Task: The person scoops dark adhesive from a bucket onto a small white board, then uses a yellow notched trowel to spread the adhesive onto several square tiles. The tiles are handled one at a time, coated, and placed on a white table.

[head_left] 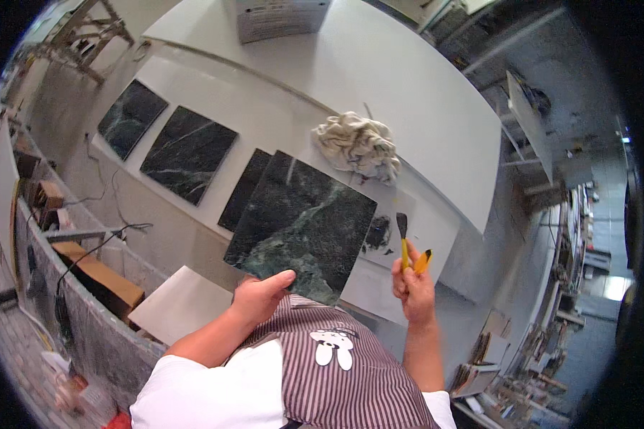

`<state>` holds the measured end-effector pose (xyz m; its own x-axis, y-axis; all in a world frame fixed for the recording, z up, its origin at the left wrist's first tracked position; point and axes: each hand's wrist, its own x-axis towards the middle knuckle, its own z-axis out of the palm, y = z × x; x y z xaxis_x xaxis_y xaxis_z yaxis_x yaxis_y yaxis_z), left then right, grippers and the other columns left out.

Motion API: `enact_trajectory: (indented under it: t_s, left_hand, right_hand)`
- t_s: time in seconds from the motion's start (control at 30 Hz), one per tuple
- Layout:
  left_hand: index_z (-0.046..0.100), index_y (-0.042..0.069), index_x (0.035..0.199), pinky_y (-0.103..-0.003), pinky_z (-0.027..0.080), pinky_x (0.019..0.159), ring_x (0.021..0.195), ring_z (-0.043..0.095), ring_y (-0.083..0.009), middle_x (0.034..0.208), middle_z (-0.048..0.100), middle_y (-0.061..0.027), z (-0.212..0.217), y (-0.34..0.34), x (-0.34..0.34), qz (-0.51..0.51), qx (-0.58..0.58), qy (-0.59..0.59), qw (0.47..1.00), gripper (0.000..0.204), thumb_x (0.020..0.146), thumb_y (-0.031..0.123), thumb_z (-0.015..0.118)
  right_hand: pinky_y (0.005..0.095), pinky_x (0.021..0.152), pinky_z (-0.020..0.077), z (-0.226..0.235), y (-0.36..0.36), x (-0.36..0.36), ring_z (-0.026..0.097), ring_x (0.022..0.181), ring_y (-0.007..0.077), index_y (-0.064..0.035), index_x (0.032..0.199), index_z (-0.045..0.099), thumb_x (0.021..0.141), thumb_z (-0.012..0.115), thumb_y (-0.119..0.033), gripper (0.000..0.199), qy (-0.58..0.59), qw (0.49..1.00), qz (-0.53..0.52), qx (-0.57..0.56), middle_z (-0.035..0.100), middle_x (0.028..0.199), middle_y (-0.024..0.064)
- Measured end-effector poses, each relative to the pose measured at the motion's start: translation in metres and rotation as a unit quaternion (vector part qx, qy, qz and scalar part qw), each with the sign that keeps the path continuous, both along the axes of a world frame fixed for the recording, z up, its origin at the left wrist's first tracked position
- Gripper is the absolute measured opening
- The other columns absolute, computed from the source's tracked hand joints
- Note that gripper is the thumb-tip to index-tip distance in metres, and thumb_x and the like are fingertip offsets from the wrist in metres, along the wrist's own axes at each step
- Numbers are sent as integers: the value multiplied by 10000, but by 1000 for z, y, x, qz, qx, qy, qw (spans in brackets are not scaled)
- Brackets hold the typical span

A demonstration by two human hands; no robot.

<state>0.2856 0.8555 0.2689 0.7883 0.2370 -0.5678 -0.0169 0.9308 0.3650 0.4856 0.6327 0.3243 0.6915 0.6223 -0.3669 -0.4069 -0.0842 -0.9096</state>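
Dark green stone tile (308, 222) sits before the apron (368, 368); left hand (262, 294) pinches its near edge, thumb on top, probably leaving most of the face uncovered. Right hand (415, 287) grips yellow-handled brush (403, 243) upright, presumably clear of the tile.

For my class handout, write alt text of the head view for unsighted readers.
A left hand holds a pale-veined, dark green slab; the right hand grips a yellow-handled tool. Beyond, three more dark slabs lie on a white surface near a crumpled cloth.
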Motion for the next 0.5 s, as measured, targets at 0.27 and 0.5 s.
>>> enact_trajectory:
  t_s: [0.27, 0.5]
  left_hand:
    - [440, 22, 1333, -536, 485, 967, 1126, 596, -318, 1231, 589, -161, 14, 2, 8, 11, -74, -71, 995, 470, 881, 5, 568]
    - [444, 24, 1331, -532, 485, 966, 1131, 596, -317, 1236, 588, -162, 17, 1, 7, 3, -81, -73, 994, 471, 878, 3, 572]
  right_hand:
    - [171, 524, 311, -2, 18, -20, 331, 599, 28, -54, 1507, 243, 989, 445, -87, 558, -52, 997, 28, 38, 469, 885, -23]
    - [166, 516, 313, -6, 24, -26, 364, 623, 22, -30, 1506, 226, 962, 497, -127, 615, -76, 997, 10, 8, 484, 955, -7]
